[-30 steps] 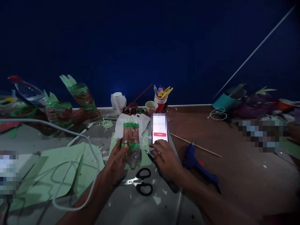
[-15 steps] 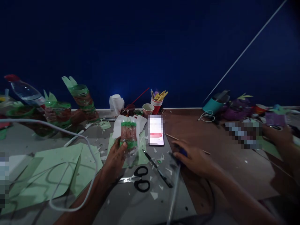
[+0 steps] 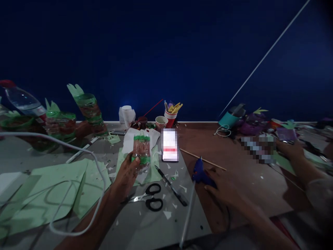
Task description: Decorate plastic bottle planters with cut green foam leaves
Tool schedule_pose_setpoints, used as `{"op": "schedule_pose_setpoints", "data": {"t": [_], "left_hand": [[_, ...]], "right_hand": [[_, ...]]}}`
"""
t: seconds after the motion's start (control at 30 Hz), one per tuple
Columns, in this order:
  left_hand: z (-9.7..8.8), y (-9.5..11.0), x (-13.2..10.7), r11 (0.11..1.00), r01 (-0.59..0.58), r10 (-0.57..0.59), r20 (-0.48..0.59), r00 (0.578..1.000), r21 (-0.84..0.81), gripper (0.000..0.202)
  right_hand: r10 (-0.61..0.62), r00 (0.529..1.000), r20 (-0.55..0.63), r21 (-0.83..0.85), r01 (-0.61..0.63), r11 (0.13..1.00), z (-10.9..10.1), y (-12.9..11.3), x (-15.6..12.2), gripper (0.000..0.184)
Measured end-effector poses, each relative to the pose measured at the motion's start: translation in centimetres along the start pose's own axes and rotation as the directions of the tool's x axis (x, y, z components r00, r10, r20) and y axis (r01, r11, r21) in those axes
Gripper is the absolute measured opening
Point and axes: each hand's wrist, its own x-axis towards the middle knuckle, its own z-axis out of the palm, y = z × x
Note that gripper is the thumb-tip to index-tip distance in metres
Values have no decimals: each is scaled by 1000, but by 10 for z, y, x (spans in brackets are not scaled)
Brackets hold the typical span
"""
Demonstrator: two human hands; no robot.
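My left hand is closed around the lower side of a small clear plastic cup-like piece, painted green at the rim and base and reddish brown between. It stands over light green and white paper. My right hand grips the handle end of a blue glue gun, low over the brown board; its finger detail is dim. A long translucent glue stick sticks out toward me from the gun. Between my hands lie black-handled scissors, a black pen and a lit phone.
Painted bottle pieces and a red-capped bottle stand at left, near green paper sheets. A white cable loops over them. A wooden stick and a red cup lie farther back. Another person's hand is at right.
The glue gun has turned so its nozzle points away from me, and my right hand has shifted right and nearer, to its handle end. My left hand keeps its hold. The view has turned slightly right.
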Motion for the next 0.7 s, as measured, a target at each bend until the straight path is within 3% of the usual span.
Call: {"op": "schedule_pose_setpoints", "data": {"t": [0.1, 0.23, 0.33, 0.4, 0.47, 0.57, 0.7], "left_hand": [[-1, -2, 1, 1000, -5, 4, -30, 1000, -20, 34], [-4, -4, 2, 1000, 11, -11, -38, 999, -6, 35], [-4, -5, 2, 1000, 15, -15, -26, 1000, -7, 35], [-3, -5, 1, 1000, -2, 1, -11, 1000, -7, 35], [-1, -4, 0, 1000, -13, 13, 6, 1000, -4, 35], [3, -1, 0, 1000, -26, 26, -5, 1000, 9, 34], [1, -1, 3, 999, -32, 32, -13, 999, -2, 33]], "right_hand": [[-68, 997, 36, 8, 68, 998, 3, 2, -2, 45], [-77, 996, -52, 146, 84, 986, 2, 13, -4, 46], [19, 987, -161, 363, 41, 931, -16, 18, -2, 46], [132, 979, -157, 570, -19, 821, -33, 13, 0, 43], [138, 976, -169, 648, 4, 762, -50, 1, 3, 47], [114, 974, -197, 800, 93, 592, -65, -28, 12, 54], [-58, 991, -122, 796, 133, 591, -67, -70, 31, 57]]}}
